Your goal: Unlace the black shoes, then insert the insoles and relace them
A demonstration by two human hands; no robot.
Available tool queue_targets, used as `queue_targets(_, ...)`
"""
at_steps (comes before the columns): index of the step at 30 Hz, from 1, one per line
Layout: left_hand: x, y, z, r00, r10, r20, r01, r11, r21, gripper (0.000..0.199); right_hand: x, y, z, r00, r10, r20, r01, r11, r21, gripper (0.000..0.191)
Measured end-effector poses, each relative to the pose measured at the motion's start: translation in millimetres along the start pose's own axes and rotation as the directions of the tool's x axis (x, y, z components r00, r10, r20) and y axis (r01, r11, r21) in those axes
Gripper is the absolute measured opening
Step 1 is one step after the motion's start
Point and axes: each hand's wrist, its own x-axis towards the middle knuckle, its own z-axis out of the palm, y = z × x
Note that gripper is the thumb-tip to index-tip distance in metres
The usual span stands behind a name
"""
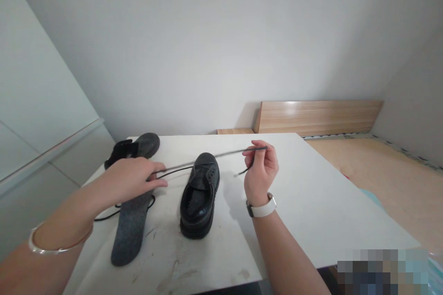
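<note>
A white table (311, 221) spreads across the lower half of the frame. At its middle, a black shoe (200, 189) stands on its sole, its long axis running from heel at the bottom to toe at the top, leaning slightly right; it sits between the two hands, touching neither. A second shoe (147, 146) lies at the table's left edge, higher in the frame, and a grey insole (129, 228) lies at lower left.

The person's left hand (140, 173) is over the insole's upper end, a little nearer the central shoe than the right hand (260, 166), which is raised right of centre. The right hand's thumb and fingers pinch a black lace (224, 152), a short end drooping from it. The lace stretches almost straight to the left hand, passing crosswise over the shoe's toe; contact there cannot be told. The left thumb and finger are narrowly parted with the lace between; how firmly they hold it cannot be told. A thinner-looking strand (178, 170) runs from them to the shoe's left side.
</note>
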Motion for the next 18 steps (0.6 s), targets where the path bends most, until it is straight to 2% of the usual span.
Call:
queue_targets(1,-3,-10,6.4,0.991,0.011,0.132,-0.023,0.996,0.086,0.016,1,0,-1,1.000,0.016,0.006,-0.016,1.000,0.011,0.025)
queue_targets(3,-7,-23,13.8,0.963,-0.007,0.268,-0.050,0.977,0.206,0.023,2,1,-2,0.997,0.056,0.054,-0.055,0.998,-0.016,0.027)
queue_targets(6,-10,-24,11.1,0.948,-0.034,0.315,-0.045,0.970,0.239,0.028,-1,3,-3,0.987,0.064,0.145,-0.043,0.988,-0.145,0.027)
queue_targets(9,-8,-15,-0.8,0.933,0.043,0.357,-0.083,0.992,0.096,0.024,-4,3,-2,0.971,0.019,0.237,0.045,0.965,-0.259,0.022)
queue_targets(10,-7,-11,-5.5,0.948,0.076,0.310,-0.082,0.997,0.008,0.021,-5,3,-1,0.964,0.019,0.265,0.056,0.961,-0.270,0.021)
queue_targets(11,-6,-8,-10.3,0.973,0.099,0.210,-0.081,0.992,-0.094,0.018,-6,2,-1,0.957,0.031,0.289,0.049,0.963,-0.265,0.020)
queue_targets(12,-5,-4,-14.9,0.992,0.103,0.071,-0.087,0.975,-0.205,0.016,-7,2,0,0.948,0.054,0.313,0.027,0.968,-0.249,0.019)
queue_targets(13,-5,-1,-19.3,0.992,0.082,-0.091,-0.107,0.941,-0.321,0.014,-8,3,1,0.937,0.083,0.339,-0.004,0.974,-0.225,0.019)
queue_targets(14,-5,2,-23.2,0.969,0.034,-0.246,-0.142,0.890,-0.434,0.013,-9,3,2,0.923,0.112,0.368,-0.040,0.980,-0.196,0.020)
queue_targets(15,-6,6,-26.3,0.927,-0.027,-0.373,-0.190,0.825,-0.532,0.015,-11,3,4,0.905,0.139,0.401,-0.077,0.983,-0.167,0.020)
queue_targets(16,-7,9,-28.4,0.883,-0.085,-0.462,-0.246,0.754,-0.609,0.018,-13,2,6,0.885,0.164,0.435,-0.114,0.984,-0.137,0.020)
queue_targets(17,-8,13,-29.2,0.851,-0.127,-0.510,-0.295,0.689,-0.662,0.020,-15,2,8,0.863,0.186,0.469,-0.153,0.982,-0.108,0.020)
queue_targets(18,-10,16,-28.3,0.836,-0.150,-0.527,-0.325,0.640,-0.697,0.022,-18,0,10,0.837,0.209,0.505,-0.194,0.978,-0.083,0.020)
